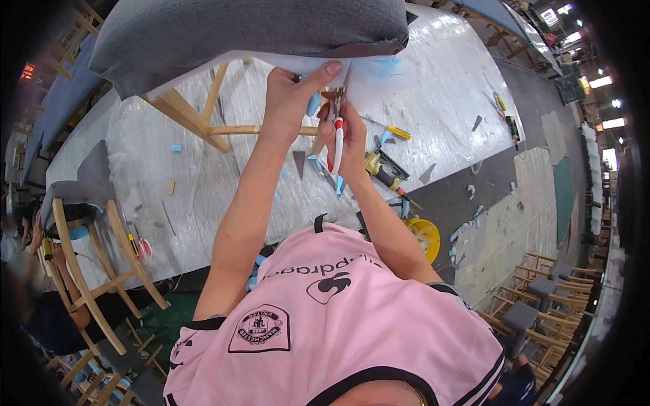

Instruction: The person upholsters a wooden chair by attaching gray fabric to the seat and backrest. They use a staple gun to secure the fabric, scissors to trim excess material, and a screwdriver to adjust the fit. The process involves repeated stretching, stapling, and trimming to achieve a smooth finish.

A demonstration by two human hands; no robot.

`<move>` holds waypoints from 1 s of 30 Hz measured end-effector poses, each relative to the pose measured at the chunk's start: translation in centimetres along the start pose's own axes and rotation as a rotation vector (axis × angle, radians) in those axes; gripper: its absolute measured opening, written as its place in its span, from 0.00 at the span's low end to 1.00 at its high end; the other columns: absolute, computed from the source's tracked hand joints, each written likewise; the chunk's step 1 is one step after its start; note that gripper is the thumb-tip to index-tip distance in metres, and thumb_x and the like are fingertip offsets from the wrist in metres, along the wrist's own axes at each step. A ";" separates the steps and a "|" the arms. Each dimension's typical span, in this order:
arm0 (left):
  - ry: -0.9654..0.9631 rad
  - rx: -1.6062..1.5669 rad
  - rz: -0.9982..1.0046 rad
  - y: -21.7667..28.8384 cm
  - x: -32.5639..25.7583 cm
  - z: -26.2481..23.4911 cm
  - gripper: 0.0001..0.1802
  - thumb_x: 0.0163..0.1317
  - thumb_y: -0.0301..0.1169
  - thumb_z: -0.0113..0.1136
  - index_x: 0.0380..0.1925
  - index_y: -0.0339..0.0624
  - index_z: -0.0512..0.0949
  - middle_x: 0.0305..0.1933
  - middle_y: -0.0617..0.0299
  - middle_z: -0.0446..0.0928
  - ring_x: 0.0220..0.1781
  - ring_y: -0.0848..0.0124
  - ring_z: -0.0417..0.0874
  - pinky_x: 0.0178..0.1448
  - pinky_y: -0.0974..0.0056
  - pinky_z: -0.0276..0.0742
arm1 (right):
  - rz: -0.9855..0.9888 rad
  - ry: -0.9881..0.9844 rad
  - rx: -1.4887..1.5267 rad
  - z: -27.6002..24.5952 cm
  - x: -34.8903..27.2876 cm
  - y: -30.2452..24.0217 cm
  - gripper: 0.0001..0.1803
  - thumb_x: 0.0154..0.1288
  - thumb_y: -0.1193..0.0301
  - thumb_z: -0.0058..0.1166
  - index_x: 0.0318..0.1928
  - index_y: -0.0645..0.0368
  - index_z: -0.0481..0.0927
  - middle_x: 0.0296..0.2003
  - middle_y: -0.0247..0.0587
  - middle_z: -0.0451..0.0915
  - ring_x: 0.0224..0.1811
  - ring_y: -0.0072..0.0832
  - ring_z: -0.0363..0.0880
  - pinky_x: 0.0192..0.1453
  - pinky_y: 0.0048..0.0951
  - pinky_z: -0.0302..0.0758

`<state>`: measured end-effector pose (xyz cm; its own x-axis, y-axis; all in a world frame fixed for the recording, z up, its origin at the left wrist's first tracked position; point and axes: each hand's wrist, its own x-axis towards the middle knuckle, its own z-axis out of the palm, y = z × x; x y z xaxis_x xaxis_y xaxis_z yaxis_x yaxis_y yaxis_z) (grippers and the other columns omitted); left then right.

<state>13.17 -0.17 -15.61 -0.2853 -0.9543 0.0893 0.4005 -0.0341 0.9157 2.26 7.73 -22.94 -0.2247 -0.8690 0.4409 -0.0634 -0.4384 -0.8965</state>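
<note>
Near the top centre of the frame we see the left hand (290, 95) pinching the white foam edge (271, 64) under the grey fabric seat cushion (250, 30) of an upturned pale wooden chair (193, 115), thumb stretched along the rim. Just to its right, the right hand (349, 139) is clenched around the red-and-white handles of a pair of scissors (338, 128), whose blades point up to the foam edge. Below them lies the long work table wrapped in clear plastic film (203, 176), strewn with blue foam scraps. Right of the hands rest a yellow-handled screwdriver (398, 132) and a yellow-and-black staple gun (382, 172). A yellow round bucket (425, 237) sits at centre right.
</note>
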 end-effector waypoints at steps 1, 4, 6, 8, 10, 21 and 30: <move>0.007 -0.017 0.002 0.5 -0.3 0.4 0.18 0.55 0.36 0.81 0.38 0.37 0.85 0.31 0.65 0.82 0.26 0.80 0.76 0.28 0.73 0.68 | -0.013 0.011 0.011 0.1 0.1 0.2 0.38 0.70 0.47 0.65 0.64 0.68 0.73 0.41 0.33 0.76 0.42 0.19 0.73 0.45 0.22 0.70; 0.017 -0.042 0.028 0.8 -0.4 1.0 0.18 0.55 0.36 0.82 0.38 0.39 0.84 0.31 0.67 0.81 0.23 0.81 0.73 0.27 0.73 0.65 | -0.033 0.031 0.037 0.2 0.3 0.4 0.39 0.69 0.46 0.66 0.63 0.68 0.73 0.41 0.34 0.76 0.41 0.19 0.73 0.45 0.22 0.70; 0.013 -0.019 0.041 0.7 -0.3 0.7 0.17 0.56 0.36 0.81 0.38 0.38 0.85 0.33 0.65 0.83 0.27 0.80 0.77 0.30 0.73 0.70 | -0.021 0.030 0.044 0.2 0.0 0.2 0.39 0.69 0.46 0.66 0.63 0.68 0.74 0.40 0.33 0.77 0.41 0.19 0.73 0.44 0.22 0.70; 0.004 0.033 0.043 0.3 -0.2 0.1 0.16 0.57 0.34 0.79 0.39 0.35 0.87 0.36 0.60 0.87 0.34 0.76 0.86 0.36 0.71 0.79 | -0.046 0.063 0.047 0.6 -0.2 0.3 0.38 0.67 0.48 0.68 0.59 0.70 0.76 0.35 0.33 0.77 0.36 0.18 0.73 0.42 0.22 0.71; 0.023 0.034 0.073 0.3 -0.2 0.4 0.18 0.56 0.37 0.81 0.39 0.38 0.86 0.33 0.65 0.84 0.30 0.80 0.79 0.32 0.73 0.71 | -0.066 0.094 0.069 0.9 -0.2 0.6 0.37 0.67 0.49 0.69 0.58 0.72 0.77 0.33 0.32 0.77 0.34 0.18 0.73 0.40 0.22 0.71; 0.007 0.098 0.110 0.3 0.2 0.2 0.22 0.55 0.38 0.82 0.44 0.37 0.86 0.40 0.62 0.86 0.39 0.76 0.83 0.42 0.71 0.75 | -0.067 0.097 0.136 1.0 0.4 0.3 0.37 0.66 0.49 0.70 0.57 0.72 0.77 0.32 0.32 0.77 0.33 0.18 0.72 0.38 0.21 0.70; 0.014 0.147 0.080 0.2 -0.2 -0.2 0.25 0.54 0.40 0.82 0.45 0.35 0.86 0.43 0.59 0.87 0.43 0.73 0.85 0.48 0.68 0.78 | -0.006 0.069 0.099 0.5 -0.5 0.8 0.38 0.66 0.49 0.70 0.58 0.72 0.76 0.30 0.31 0.75 0.31 0.17 0.71 0.37 0.21 0.68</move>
<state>13.49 -0.07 -15.52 -0.2454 -0.9562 0.1595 0.2891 0.0849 0.9535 2.82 7.68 -23.83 -0.2907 -0.8500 0.4394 0.0303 -0.4671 -0.8837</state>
